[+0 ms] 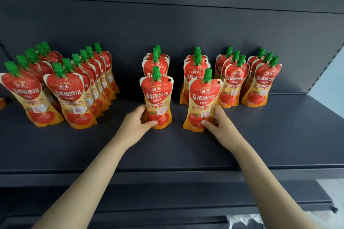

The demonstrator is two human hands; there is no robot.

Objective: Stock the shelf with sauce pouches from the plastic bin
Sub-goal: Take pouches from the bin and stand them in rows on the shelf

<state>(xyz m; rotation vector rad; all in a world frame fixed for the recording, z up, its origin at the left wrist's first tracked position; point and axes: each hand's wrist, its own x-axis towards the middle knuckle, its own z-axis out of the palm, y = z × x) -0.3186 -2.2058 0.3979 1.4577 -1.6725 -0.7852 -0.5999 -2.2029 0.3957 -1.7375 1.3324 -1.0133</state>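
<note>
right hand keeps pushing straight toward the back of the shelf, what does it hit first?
Likely the row of pouches right behind the front pouch the right hand grips; that pouch would meet them first. The gap between them is hard to judge.

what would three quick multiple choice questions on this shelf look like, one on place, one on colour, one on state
1. Where does the pouch in the left hand stand?
A. at the front of a middle row
B. on the top shelf
C. in a bin

2. What colour are the pouch caps?
A. white
B. green
C. blue

3. How is the pouch in the right hand?
A. lying flat
B. upside down
C. upright, held near its base

Answers:
1 A: the left pouch stands on the dark shelf before others in its row.
2 B: every cap in view is green.
3 C: the right pouch stands cap up, fingers around its lower part.
</note>
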